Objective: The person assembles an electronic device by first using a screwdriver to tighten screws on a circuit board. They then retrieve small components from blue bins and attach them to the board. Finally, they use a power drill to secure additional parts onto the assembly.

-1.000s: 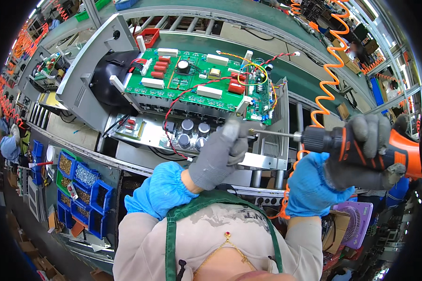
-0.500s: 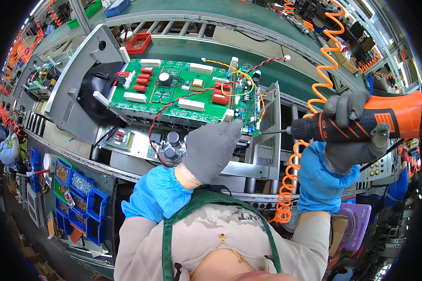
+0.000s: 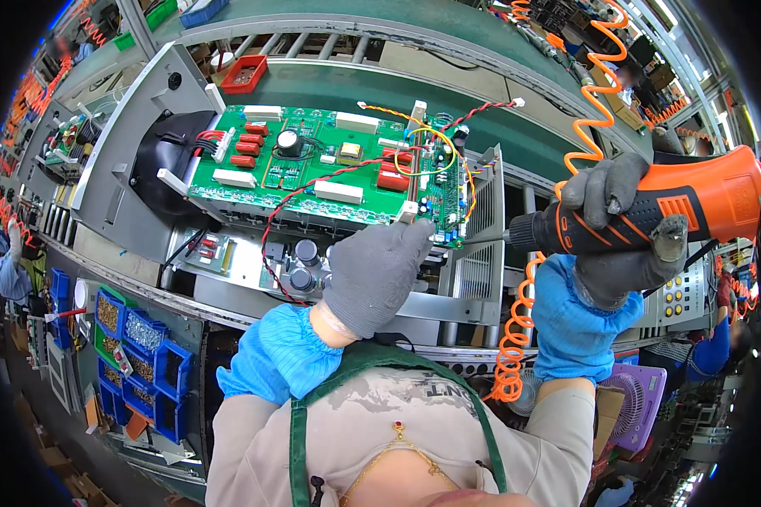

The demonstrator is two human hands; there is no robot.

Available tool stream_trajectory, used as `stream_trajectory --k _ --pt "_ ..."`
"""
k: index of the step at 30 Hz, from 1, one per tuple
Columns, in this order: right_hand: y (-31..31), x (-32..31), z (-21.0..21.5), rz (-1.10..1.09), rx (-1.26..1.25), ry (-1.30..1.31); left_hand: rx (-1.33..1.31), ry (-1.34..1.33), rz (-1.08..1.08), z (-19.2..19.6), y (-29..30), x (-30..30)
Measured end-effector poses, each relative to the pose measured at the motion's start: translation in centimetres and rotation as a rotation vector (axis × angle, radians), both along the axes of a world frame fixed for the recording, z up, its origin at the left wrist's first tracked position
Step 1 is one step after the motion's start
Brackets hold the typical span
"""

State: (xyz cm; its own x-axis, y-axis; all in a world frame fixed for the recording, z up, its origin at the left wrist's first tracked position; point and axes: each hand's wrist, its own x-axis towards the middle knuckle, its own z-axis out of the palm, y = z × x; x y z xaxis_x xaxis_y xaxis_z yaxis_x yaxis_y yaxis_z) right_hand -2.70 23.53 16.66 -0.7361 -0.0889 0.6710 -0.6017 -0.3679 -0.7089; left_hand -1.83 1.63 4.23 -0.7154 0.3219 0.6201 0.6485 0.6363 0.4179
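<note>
My right hand (image 3: 621, 228), in a dark grey glove, is wrapped round an orange and black power screwdriver (image 3: 676, 207). The screwdriver lies nearly level, and its thin bit points left at the near end of a small upright green circuit board (image 3: 450, 182). Whether the bit touches a screw there is too small to tell. My gloved left hand (image 3: 376, 270) rests at the near right corner of the large green circuit board (image 3: 313, 156), beside a white post (image 3: 408, 211). Its fingers are pressed together, and what they pinch is hidden beneath them. Red capacitors and twisted wires sit on the large board.
The boards sit in a grey metal chassis (image 3: 127, 152) on a roller conveyor. A coiled orange hose (image 3: 509, 338) hangs near the screwdriver. Blue bins of small hardware (image 3: 144, 334) stand at lower left, a red tray (image 3: 243, 76) at the back, and a purple fan (image 3: 637, 406) at lower right.
The screwdriver has come slightly left and its bit reaches further in by the small board. My left hand and the chassis sit a little further left in the picture.
</note>
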Motion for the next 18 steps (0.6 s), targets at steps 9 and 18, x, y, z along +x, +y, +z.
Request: stream_trajectory --k 9,18 --pt "-3.0 -1.3 1.4 0.087 0.112 -0.036 -0.010 -0.025 -0.001 0.0 -0.1 0.1" --pt "-4.4 -2.1 1.4 0.085 0.076 -0.168 -0.036 -0.057 -0.006 0.2 -0.2 0.2"
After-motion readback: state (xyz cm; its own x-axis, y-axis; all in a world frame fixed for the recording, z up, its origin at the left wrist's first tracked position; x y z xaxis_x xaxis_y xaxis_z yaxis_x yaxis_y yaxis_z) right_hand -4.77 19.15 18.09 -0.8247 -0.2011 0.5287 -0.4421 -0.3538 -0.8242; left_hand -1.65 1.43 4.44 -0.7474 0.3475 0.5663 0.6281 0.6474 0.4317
